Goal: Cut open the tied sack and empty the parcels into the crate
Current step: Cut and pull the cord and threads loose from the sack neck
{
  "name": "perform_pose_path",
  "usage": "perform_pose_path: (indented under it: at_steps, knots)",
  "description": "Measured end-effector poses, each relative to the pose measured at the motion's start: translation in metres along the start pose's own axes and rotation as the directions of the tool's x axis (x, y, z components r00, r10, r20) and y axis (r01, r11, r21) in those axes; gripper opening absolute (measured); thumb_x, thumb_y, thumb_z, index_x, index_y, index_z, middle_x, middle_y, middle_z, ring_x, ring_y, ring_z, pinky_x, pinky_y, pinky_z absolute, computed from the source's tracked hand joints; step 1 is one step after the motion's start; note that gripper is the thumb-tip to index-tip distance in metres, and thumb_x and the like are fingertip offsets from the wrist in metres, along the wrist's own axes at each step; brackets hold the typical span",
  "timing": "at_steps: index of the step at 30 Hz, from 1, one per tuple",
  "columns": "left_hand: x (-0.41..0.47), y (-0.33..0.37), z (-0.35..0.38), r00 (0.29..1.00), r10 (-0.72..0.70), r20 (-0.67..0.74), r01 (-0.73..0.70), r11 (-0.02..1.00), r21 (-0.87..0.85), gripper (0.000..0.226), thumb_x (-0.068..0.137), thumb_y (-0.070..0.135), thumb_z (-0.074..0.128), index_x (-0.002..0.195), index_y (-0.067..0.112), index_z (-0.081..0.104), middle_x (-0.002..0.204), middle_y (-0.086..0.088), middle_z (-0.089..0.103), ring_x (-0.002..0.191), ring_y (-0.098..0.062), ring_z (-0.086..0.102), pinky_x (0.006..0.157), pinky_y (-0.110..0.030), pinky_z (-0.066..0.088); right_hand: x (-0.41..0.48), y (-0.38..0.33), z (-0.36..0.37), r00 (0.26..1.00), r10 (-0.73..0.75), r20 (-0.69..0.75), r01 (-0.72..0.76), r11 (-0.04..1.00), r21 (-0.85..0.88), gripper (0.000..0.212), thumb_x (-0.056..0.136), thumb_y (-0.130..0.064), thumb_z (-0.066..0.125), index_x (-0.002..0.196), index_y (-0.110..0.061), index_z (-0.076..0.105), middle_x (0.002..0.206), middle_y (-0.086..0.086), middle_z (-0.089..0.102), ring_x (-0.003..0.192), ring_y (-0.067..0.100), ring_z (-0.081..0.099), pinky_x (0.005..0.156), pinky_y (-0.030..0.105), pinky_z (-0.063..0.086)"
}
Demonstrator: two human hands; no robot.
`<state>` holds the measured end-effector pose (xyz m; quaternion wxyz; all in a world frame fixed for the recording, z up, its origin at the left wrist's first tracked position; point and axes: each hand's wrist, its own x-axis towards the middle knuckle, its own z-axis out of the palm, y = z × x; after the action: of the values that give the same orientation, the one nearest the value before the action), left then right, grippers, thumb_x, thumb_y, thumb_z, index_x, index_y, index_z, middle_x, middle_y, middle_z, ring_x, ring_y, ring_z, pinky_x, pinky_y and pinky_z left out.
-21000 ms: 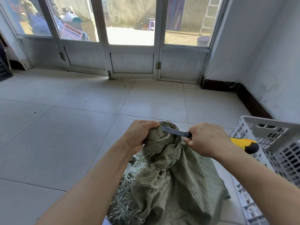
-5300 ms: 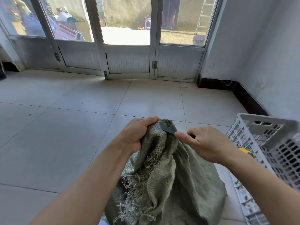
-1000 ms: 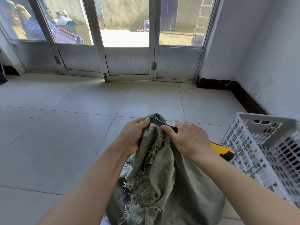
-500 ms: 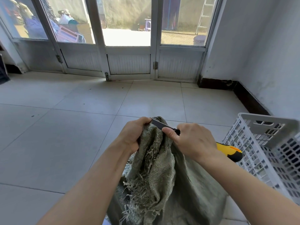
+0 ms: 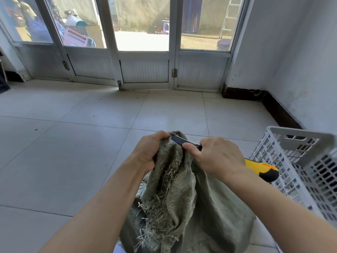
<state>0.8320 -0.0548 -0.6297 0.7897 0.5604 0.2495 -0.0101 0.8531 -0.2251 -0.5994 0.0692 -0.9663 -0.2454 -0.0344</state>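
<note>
A grey-green woven sack (image 5: 184, 203) stands on the tiled floor in front of me, its frayed edge hanging down the front. My left hand (image 5: 147, 152) clutches the bunched neck of the sack from the left. My right hand (image 5: 217, 156) grips a utility knife (image 5: 262, 168) with a yellow and black handle. Its dark blade (image 5: 179, 140) lies against the top of the bunched neck. A white perforated plastic crate (image 5: 299, 168) stands just to the right of the sack. The parcels are hidden inside the sack.
Pale floor tiles (image 5: 73, 143) stretch ahead to a row of glazed doors (image 5: 144, 52). A white wall with a dark skirting board (image 5: 277, 108) runs along the right, close behind the crate.
Over the last second both hands stay on the sack's neck, the blade still at its top. My right hand has shifted slightly to the right, drawing the knife along.
</note>
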Motion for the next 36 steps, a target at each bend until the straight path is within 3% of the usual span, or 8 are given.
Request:
perform_pose_path:
  at_steps: [3,8,12,21,23,25,28,36]
  knots:
    - [0.001,-0.001,-0.002,0.999,0.000,0.036,0.001,1.000,-0.007,0.016,0.087,0.018,0.056,0.087,0.006,0.065,0.074,-0.011,0.062,0.062,-0.024,0.058,0.064,-0.030,0.050,0.001,0.000,0.003,1.000,0.007,-0.030,-0.006,1.000,0.020,0.060,0.089,-0.071,0.022,0.061,-0.020,0.039,0.064,-0.002,0.046,0.066,0.023,0.049,0.055,0.032,0.034]
    - [-0.001,0.001,-0.001,0.994,-0.037,0.099,0.041,0.999,-0.035,0.019,0.091,0.022,0.053,0.088,0.006,0.064,0.075,-0.010,0.065,0.065,-0.023,0.061,0.069,-0.032,0.051,0.008,0.001,0.019,0.994,0.071,0.083,-0.101,0.888,0.449,0.065,0.087,-0.069,0.035,0.047,-0.017,0.029,0.046,-0.004,0.036,0.047,0.017,0.038,0.052,0.032,0.030]
    - [-0.001,0.003,0.002,0.991,-0.059,0.122,0.066,0.997,-0.052,0.022,0.092,0.024,0.053,0.087,0.005,0.063,0.074,-0.010,0.065,0.065,-0.023,0.062,0.071,-0.033,0.052,0.008,0.000,0.024,0.929,0.088,0.359,-0.352,0.503,0.789,0.061,0.089,-0.064,0.042,0.051,-0.018,0.035,0.045,-0.001,0.036,0.040,0.016,0.032,0.043,0.026,0.027]
    - [-0.005,0.008,0.014,0.991,-0.051,0.122,0.052,0.999,-0.005,0.033,0.094,0.025,0.049,0.106,-0.004,0.058,0.094,-0.024,0.060,0.081,-0.031,0.059,0.081,-0.039,0.050,0.003,0.001,0.028,0.777,-0.131,0.616,-0.618,0.030,0.786,0.062,0.087,-0.069,0.038,0.053,-0.018,0.036,0.050,0.001,0.033,0.040,0.015,0.028,0.038,0.023,0.022]
    - [-0.003,0.008,0.015,0.991,-0.046,0.125,0.047,0.999,-0.001,0.031,0.094,0.025,0.049,0.101,-0.003,0.059,0.088,-0.021,0.062,0.076,-0.029,0.060,0.077,-0.038,0.051,0.002,0.000,0.026,0.809,-0.070,0.584,-0.579,0.081,0.811,0.062,0.087,-0.068,0.039,0.052,-0.017,0.035,0.048,0.001,0.035,0.041,0.015,0.029,0.040,0.025,0.022]
    - [-0.001,0.006,0.013,0.992,-0.044,0.114,0.045,0.999,-0.010,0.027,0.093,0.025,0.051,0.095,0.000,0.062,0.079,-0.015,0.065,0.068,-0.027,0.062,0.070,-0.034,0.053,0.002,0.001,0.025,0.927,0.107,0.358,-0.368,0.432,0.824,0.062,0.087,-0.066,0.041,0.050,-0.017,0.034,0.044,-0.004,0.038,0.043,0.016,0.034,0.044,0.028,0.026]
    - [0.002,0.003,0.010,0.995,-0.033,0.095,0.035,0.999,-0.019,0.026,0.093,0.023,0.052,0.098,0.002,0.066,0.080,-0.013,0.067,0.068,-0.025,0.063,0.070,-0.033,0.054,0.004,0.009,0.022,0.995,0.097,-0.017,-0.083,0.924,0.373,0.063,0.087,-0.070,0.032,0.053,-0.017,0.036,0.051,-0.005,0.046,0.053,0.017,0.046,0.051,0.032,0.035]
    - [0.001,0.008,0.008,0.998,-0.002,0.068,0.002,1.000,0.012,0.021,0.089,0.028,0.059,0.086,0.008,0.066,0.071,-0.009,0.067,0.060,-0.022,0.063,0.061,-0.028,0.054,0.008,0.020,0.022,0.992,-0.044,-0.120,0.060,0.989,0.135,0.060,0.080,-0.074,0.014,0.060,-0.021,0.035,0.058,-0.004,0.045,0.055,0.017,0.044,0.045,0.028,0.026]
